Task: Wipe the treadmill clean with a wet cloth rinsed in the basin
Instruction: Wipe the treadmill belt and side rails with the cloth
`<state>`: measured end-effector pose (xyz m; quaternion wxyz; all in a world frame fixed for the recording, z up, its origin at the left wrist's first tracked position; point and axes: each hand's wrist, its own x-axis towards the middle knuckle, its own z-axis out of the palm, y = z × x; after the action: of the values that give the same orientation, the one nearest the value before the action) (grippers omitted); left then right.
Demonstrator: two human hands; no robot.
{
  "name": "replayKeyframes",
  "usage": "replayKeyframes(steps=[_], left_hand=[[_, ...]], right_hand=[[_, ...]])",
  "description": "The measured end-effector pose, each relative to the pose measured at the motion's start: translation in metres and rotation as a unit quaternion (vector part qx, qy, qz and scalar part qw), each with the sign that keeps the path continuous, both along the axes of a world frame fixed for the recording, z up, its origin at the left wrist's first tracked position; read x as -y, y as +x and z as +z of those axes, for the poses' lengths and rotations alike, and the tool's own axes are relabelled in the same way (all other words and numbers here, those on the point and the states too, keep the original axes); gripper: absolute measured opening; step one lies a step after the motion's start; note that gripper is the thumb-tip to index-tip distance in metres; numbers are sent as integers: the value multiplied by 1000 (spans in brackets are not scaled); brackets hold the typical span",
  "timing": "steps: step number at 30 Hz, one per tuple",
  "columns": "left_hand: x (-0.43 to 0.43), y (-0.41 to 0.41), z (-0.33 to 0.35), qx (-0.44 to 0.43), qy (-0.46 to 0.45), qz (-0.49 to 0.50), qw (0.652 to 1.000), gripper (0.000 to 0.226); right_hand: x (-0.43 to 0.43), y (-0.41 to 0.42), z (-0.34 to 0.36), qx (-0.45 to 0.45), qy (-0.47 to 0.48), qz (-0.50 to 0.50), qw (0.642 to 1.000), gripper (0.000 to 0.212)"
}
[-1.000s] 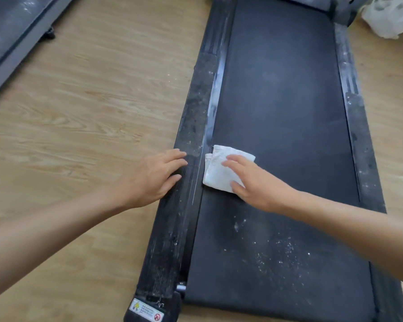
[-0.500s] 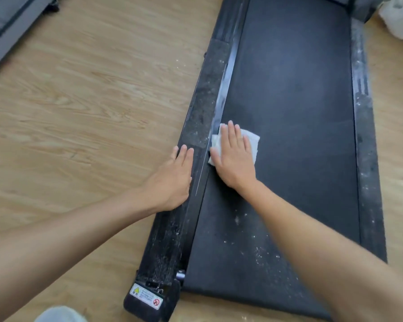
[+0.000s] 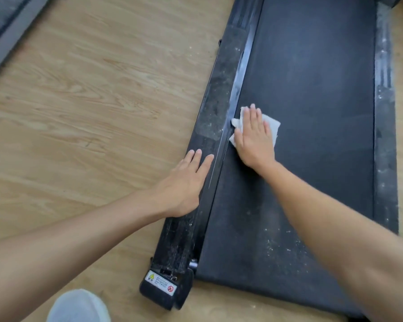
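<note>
A black treadmill (image 3: 312, 73) lies flat on the wooden floor, its belt dusted with white specks near the near end. A folded white cloth (image 3: 272, 126) lies on the belt beside the left side rail (image 3: 219, 101). My right hand (image 3: 254, 138) presses flat on the cloth with straight fingers, covering most of it. My left hand (image 3: 186, 182) rests flat on the dusty left rail, fingers straight. The basin is out of view.
Wooden floor (image 3: 91, 101) spreads to the left. A grey piece of furniture (image 3: 2, 31) edges the top left corner. A pale rounded shape (image 3: 78, 306) shows at the bottom left. The dusty right rail (image 3: 385, 135) runs along the far side.
My right hand turned from sideways to pointing up the belt and pushed the cloth forward along the left rail. My left hand straightened and lies flat on the rail.
</note>
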<state>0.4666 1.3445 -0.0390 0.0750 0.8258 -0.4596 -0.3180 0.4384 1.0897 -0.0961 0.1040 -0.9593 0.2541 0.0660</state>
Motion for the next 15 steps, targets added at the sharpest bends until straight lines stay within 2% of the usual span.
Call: replayKeyframes(steps=[2, 4, 7, 10, 13, 15], left_hand=[[4, 2, 2, 15, 19, -11, 1000, 91], [9, 5, 6, 24, 26, -16, 999, 88], [17, 3, 13, 26, 51, -12, 998, 86], [23, -1, 18, 41, 75, -17, 996, 82], [22, -1, 20, 39, 70, -16, 997, 82], [21, 0, 18, 38, 68, -19, 997, 83]], right_hand=[[16, 15, 0, -1, -9, -9, 1000, 65], [-12, -22, 0, 7, -19, 24, 1000, 66], [-111, -142, 0, -12, -18, 122, 992, 68], [-186, -250, 9, -44, -40, 253, 966, 73], [-154, -247, 7, -81, -41, 322, 943, 71], [-103, -195, 6, -39, -28, 277, 960, 68]])
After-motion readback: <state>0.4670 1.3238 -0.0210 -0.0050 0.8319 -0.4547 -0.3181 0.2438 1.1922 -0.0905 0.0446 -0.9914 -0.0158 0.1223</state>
